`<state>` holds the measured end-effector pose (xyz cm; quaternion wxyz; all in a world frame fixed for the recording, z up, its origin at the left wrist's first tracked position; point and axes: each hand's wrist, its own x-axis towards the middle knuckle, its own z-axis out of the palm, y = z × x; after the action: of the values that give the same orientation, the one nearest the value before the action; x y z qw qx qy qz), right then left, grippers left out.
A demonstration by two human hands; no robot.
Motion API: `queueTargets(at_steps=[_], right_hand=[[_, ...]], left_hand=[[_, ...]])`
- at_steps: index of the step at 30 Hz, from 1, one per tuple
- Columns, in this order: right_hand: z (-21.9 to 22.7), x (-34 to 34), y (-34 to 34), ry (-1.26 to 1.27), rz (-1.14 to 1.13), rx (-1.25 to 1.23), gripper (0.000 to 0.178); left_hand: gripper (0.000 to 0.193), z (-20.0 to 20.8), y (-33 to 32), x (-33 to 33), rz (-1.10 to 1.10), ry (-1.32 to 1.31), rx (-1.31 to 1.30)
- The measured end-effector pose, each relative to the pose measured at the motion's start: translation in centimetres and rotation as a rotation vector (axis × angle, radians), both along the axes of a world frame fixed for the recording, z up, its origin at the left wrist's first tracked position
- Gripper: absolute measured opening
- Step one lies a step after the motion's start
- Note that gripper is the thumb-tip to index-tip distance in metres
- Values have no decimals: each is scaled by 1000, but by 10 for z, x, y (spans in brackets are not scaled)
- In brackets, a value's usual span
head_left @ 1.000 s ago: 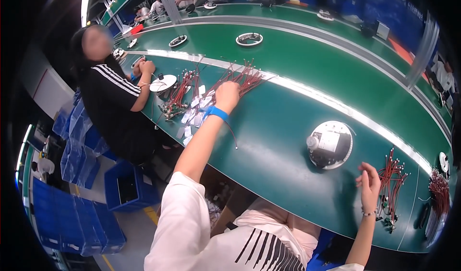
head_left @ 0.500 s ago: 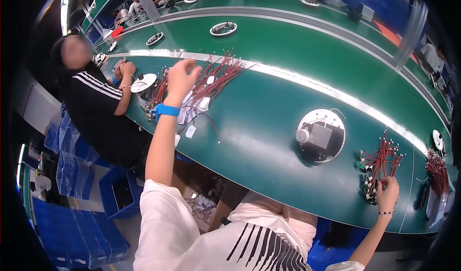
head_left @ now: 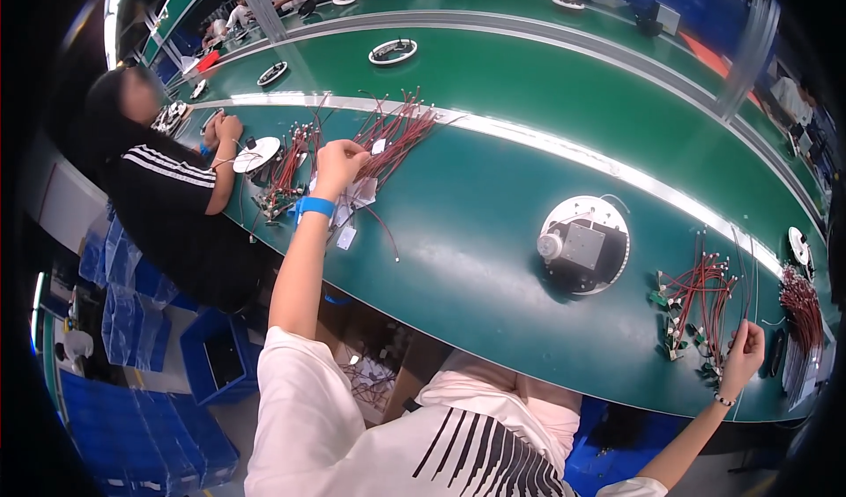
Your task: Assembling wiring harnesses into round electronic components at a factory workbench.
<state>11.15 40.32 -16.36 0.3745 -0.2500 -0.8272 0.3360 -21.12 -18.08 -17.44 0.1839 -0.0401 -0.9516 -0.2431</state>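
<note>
- Green curved assembly bench (head_left: 493,197) runs L to R through a workshop; blue crates (head_left: 141,303) on floor below, more benches behind.
- Left hand (head_left: 339,164), blue wristband (head_left: 315,206), arm stretched far out: fingers curled, tips pinched together on the near ends of a red wire bundle (head_left: 397,131) lying fanned on the bench; white tags (head_left: 352,206) just beside the wrist.
- Right hand (head_left: 745,356), bead bracelet, at bench's near edge: fingers loosely closed; appears to touch strands of a second red wire harness group (head_left: 701,299), but firm grip or not — cannot tell.
- Round white lamp base w/ grey module (head_left: 584,243) sits between the two hands, well apart from both.
- Co-worker in black striped top (head_left: 172,206) at far left, own hands by a white disc (head_left: 256,155); separate work.
- Judgement, technique: pinch one lead only, near its connector end, and draw along the fan's direction so neighbours don't tangle; keep the sleeve off the tags.
</note>
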Motion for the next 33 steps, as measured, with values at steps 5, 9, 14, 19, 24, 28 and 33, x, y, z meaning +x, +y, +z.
queueTargets(at_steps=[5, 9, 14, 19, 24, 28, 33], right_hand=[[-22, -4, -12, -73, 119, -112, 15], [-23, -4, -12, 26, 128, -206, 13], [-27, -5, -18, 50, 161, -268, 10], [-19, -5, -46, 256, 141, -404, 10], [16, -44, -152, 280, 332, -499, 5], [10, -44, -214, 273, 485, -534, 5], [-1, -46, -219, 315, 454, -684, 4]], left_hand=[[24, 6, -2, -5, -111, -130, 198], [13, 21, -13, -10, -63, 317, 435], [14, 71, 10, 1, -116, 648, 560], [16, 114, 95, 43, -455, 367, 908], [16, 75, 184, 150, -738, -446, 1096], [19, 41, 252, 192, -859, -816, 1119], [18, 25, 272, 200, -918, -675, 1104]])
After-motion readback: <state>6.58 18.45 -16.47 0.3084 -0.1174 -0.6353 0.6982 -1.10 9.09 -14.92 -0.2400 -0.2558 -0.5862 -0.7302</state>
